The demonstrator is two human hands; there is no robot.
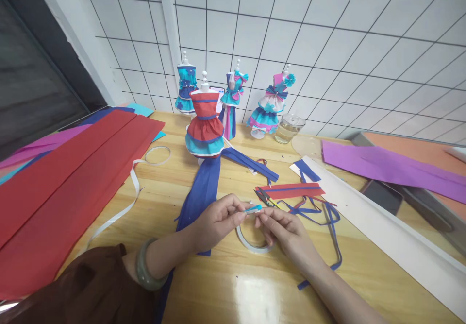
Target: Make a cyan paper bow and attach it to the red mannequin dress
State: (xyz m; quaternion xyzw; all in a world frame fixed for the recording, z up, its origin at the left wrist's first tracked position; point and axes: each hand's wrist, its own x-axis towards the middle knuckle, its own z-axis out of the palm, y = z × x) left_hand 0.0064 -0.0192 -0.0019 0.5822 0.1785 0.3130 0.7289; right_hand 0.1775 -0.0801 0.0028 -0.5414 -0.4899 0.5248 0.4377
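Between my two hands is a small light-blue paper strip (pixel 254 209) with a whitish edge. My left hand (pixel 223 218) pinches its left end between thumb and forefinger. The fingertips of my right hand (pixel 282 227) are closed on its right end. Below them a roll of white tape (pixel 248 244) lies on the table, partly covered by my right fingers. Just beyond the hands are thread snips (pixel 265 197) with black blades and a yellow part. A red paper strip with a blue band (pixel 291 189) lies behind the snips.
Several small dress forms in paper dresses, including a red one (pixel 206 125), stand at the back beside a glass of liquid (pixel 289 128). Red paper (pixel 83 178) covers the left side. Blue paper (pixel 200 193), thin blue strips (pixel 333 227) and a white sheet (pixel 386 231) lie around.
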